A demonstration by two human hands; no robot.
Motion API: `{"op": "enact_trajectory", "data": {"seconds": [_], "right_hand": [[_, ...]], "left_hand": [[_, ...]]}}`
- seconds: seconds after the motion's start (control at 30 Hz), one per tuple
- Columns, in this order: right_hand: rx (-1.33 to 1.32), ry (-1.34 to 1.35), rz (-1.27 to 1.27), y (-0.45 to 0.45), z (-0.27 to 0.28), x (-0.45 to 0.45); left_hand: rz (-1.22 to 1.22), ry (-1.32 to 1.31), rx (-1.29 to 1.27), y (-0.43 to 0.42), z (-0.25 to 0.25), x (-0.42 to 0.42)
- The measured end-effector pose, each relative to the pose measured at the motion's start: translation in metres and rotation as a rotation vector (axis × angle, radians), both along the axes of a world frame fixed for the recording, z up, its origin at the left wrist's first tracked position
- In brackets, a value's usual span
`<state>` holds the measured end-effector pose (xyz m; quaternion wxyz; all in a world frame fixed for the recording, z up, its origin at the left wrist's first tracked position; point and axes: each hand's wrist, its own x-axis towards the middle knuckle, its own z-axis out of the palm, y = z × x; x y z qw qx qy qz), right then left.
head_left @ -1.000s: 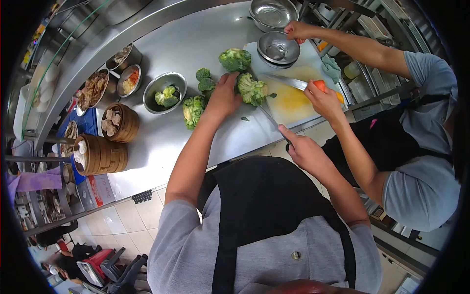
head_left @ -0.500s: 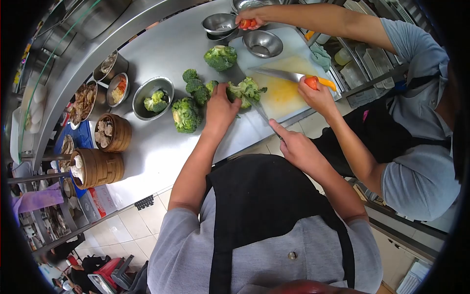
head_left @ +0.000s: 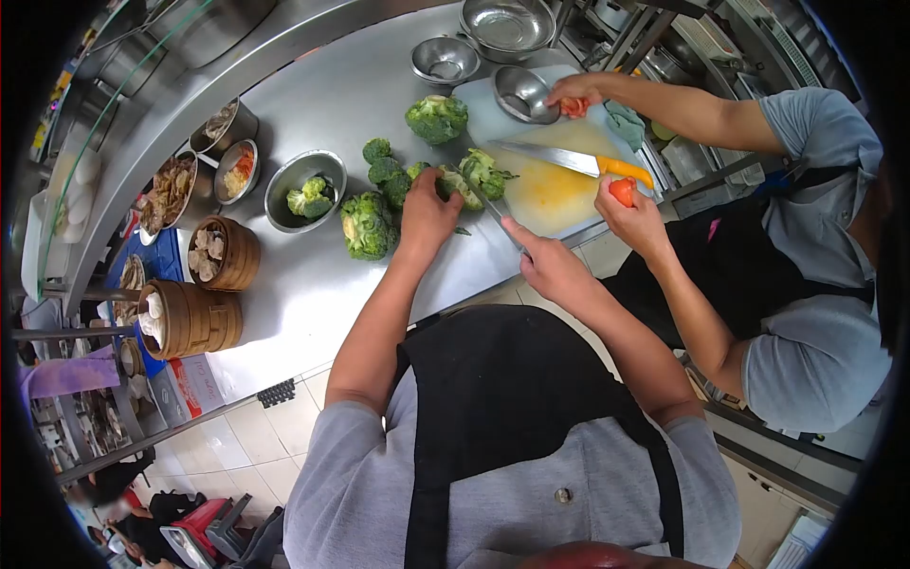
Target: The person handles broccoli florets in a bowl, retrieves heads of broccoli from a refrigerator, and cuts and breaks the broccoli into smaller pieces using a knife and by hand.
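Note:
My left hand (head_left: 431,211) has its fingers closed on a broccoli piece (head_left: 457,190) at the middle of the steel counter (head_left: 303,294). In my right hand (head_left: 552,263) is a knife (head_left: 495,211), its blade against the broccoli beside my left fingertips. Another cut broccoli piece (head_left: 485,173) lies just right of the blade. Small florets (head_left: 387,171) lie left of my left hand, with a large broccoli head (head_left: 368,226) below them. A second head (head_left: 437,119) sits farther back. The steel bowl (head_left: 275,197) on the left holds florets.
A co-worker at the right holds tomato pieces over a cutting board (head_left: 559,204), where a yellow-handled knife (head_left: 569,159) lies. Metal bowls (head_left: 445,61) stand at the back. Bamboo steamers (head_left: 204,318) and food containers (head_left: 237,171) stand at the left.
The co-worker's hand moved from the back bowls to the bowl on the board, and the other hand let go of the yellow-handled knife. My knife has shifted slightly at the broccoli.

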<state>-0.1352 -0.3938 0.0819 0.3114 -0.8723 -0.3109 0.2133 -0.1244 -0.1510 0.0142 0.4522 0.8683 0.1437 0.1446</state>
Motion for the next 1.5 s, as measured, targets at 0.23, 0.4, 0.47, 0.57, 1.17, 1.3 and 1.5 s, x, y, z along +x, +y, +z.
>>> {"op": "enact_trajectory", "data": {"seconds": [0.23,0.4,0.47,0.57,1.17,1.3,1.5], "right_hand": [[-0.051,-0.049,0.035,0.008,-0.003,0.009],[-0.057,-0.075,0.043,0.021,0.001,0.016],[-0.094,-0.069,0.042,0.023,0.003,0.016],[-0.103,-0.12,0.048,0.023,0.011,0.019],[-0.035,-0.035,0.02,-0.005,0.008,-0.002],[-0.071,0.001,-0.01,-0.009,0.022,-0.012],[-0.001,-0.064,-0.034,-0.027,0.02,-0.028]], "left_hand": [[0.03,-0.034,-0.047,0.003,-0.011,-0.007],[0.055,-0.026,-0.148,0.003,-0.011,-0.004],[0.015,-0.043,-0.076,-0.001,-0.011,-0.006],[0.036,-0.015,-0.296,0.003,-0.014,-0.005],[0.111,-0.315,0.516,0.102,0.051,-0.019],[-0.152,0.097,-0.029,0.028,0.021,0.008],[-0.174,0.136,-0.123,-0.003,-0.008,-0.003]]}}
